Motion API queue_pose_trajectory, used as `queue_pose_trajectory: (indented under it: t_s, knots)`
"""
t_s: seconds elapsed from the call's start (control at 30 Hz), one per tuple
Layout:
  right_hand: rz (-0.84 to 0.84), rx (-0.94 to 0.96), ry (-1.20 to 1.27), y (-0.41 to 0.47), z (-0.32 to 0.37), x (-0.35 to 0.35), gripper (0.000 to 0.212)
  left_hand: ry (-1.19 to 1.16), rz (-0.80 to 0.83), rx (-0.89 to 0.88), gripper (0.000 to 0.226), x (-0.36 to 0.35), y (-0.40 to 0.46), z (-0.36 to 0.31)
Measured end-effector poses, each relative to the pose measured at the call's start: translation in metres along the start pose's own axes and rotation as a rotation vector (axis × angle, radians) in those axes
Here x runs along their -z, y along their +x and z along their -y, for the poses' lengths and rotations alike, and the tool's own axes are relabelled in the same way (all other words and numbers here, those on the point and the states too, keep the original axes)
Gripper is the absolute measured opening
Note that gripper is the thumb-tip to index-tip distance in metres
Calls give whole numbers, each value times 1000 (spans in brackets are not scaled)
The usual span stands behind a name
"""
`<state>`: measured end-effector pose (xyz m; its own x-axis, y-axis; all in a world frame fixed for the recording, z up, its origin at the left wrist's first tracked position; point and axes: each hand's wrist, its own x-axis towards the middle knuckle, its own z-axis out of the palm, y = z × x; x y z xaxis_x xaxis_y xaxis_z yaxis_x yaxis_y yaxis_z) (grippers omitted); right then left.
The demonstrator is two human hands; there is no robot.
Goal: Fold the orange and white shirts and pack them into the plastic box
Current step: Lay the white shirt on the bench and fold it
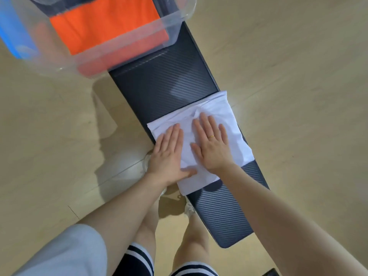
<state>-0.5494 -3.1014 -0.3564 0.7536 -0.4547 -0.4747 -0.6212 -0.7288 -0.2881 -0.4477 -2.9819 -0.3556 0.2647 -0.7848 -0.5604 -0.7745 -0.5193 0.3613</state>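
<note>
Parts of the scene are being cut off from my view: the plastic box (173, 34) is running out of the top edge, so I am seeing only its near wall and right corner. Orange shirt (107, 24) is lying folded inside it, and its lower part is looking blurred through the clear wall. At the left side of the box sth blue (12, 26) is showing, but I cannot tell what it is, it is cropped and blurry. At the bottom right corner a small dark object (270, 272) is peeking in, too little is visible to name it.

White shirt (217, 124) is lying folded on the dark bench (159, 84), near the middle of it and well apart from the box. I am watching both hands pressing flat on the shirt, palms down, fingers stretched out and not gripping anything. The left hand (169, 154) is covering the left edge of the shirt and is partly hanging over the bench side. The right hand (213, 144) is resting on the centre, w/ a ring on one finger. The hands are lying just beside each other, not touching.

Bench surface is dark w/ a fine woven pattern, long and narrow, and the box is standing on its far end. Floor (298, 76) is light wood-coloured. Below, the person's legs and a striped hem of shorts (139, 253) are showing, and a shoe (190, 209) is partly hiding under the bench edge.
</note>
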Motion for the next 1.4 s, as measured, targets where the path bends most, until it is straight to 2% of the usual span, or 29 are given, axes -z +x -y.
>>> queue_pose_trajectory:
  t_s: [0.13, 0.2, 0.23, 0.3, 0.37, 0.43, 0.57, 0.67, 0.83, 1.0, 1.07, 1.23, 1.4]
  knots:
    - [7, -428, 85, -7, -43, 18, 64, 45, -101, -21, 102, -3, -11, 9]
    - [-35, -463, 119, -25, -60, 29, 60, -20, -232, -10, 88, -8, -23, 7]
    - [-62, -442, 144, -36, -65, 33, 58, -118, -278, 49, 80, -11, -30, 4]
    - [-98, -437, 262, -56, -74, 33, 53, -407, -301, 301, 69, -13, -44, -7]
    - [-92, -533, 472, -68, -77, 30, 47, -791, -294, 652, 55, -18, -52, -21]
    - [-69, -633, 615, -76, -76, 26, 41, -1057, -315, 874, 39, -28, -59, -38]
    - [-95, -676, 673, -75, -75, 18, 33, -1263, -301, 985, 25, -51, -66, -65]
    - [-65, -749, 718, -71, -75, 11, 22, -1535, -329, 1081, 22, -57, -66, -74]
    - [-72, -743, 641, -69, -77, 0, 23, -1421, -389, 1053, 33, -63, -58, -81]
    - [-133, -784, 807, -96, -83, -3, 15, -1593, -357, 1071, 39, -64, -66, -90]
    - [-103, -833, 910, -110, -88, -2, 14, -1554, -331, 1057, 38, -70, -78, -91]
    - [113, -882, 1083, -156, -101, 2, 18, -1408, -288, 1011, 40, -82, -116, -96]
    - [118, -772, 1108, -201, -97, 21, 14, -1236, -270, 942, 25, -72, -156, -115]
